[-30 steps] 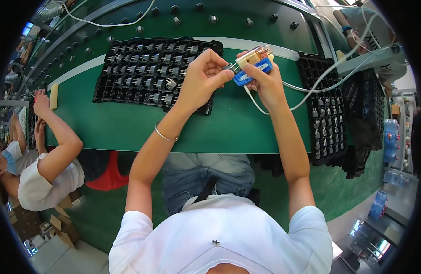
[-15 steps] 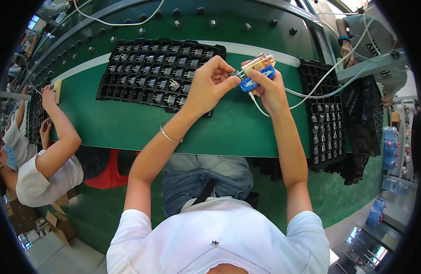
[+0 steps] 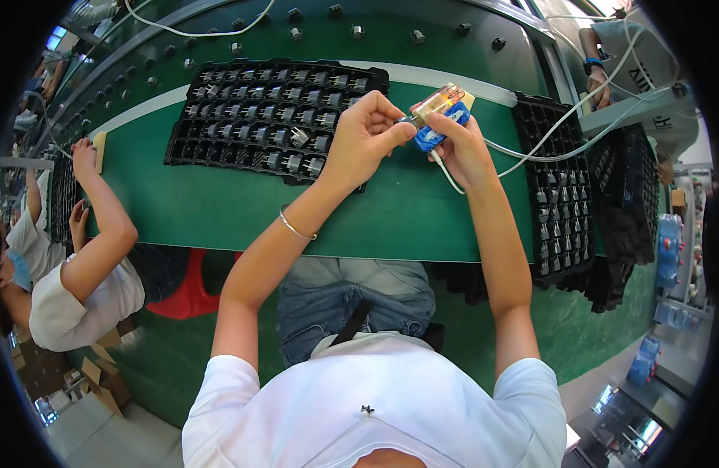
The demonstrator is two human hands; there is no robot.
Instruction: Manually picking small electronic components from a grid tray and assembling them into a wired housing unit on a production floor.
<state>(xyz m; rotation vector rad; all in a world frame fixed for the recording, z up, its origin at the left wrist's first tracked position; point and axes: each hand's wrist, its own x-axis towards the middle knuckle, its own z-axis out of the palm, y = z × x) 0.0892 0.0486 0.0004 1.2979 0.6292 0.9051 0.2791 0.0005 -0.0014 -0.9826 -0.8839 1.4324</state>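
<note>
My left hand (image 3: 363, 142) is closed in a pinch on a small dark part with metal pins (image 3: 408, 122), mostly hidden by the fingertips. The part's pin side meets the end of a clear amber-coloured handheld device (image 3: 440, 101), whose inside glows orange. My right hand (image 3: 469, 154) grips this device, along with the blue piece (image 3: 431, 138) strapped under it. From the blue piece a white cable (image 3: 447, 170) runs down and to the right. Left of my hands lies a black compartment tray (image 3: 219, 161) holding rows of small grey-black plugs with metal pins (image 3: 299, 136).
A second black tray (image 3: 523, 125), partly filled with pinned parts, lies at the right edge of the green table (image 3: 422, 222). More black trays (image 3: 621, 179) stand beyond it. Several loose parts (image 3: 358, 31) sit on the far green surface. A co-worker (image 3: 83, 300) works at the left.
My hands have come closer together, and the pins seen between part and device are now mostly covered. The device shows a brighter orange glow. The view has shifted slightly.
</note>
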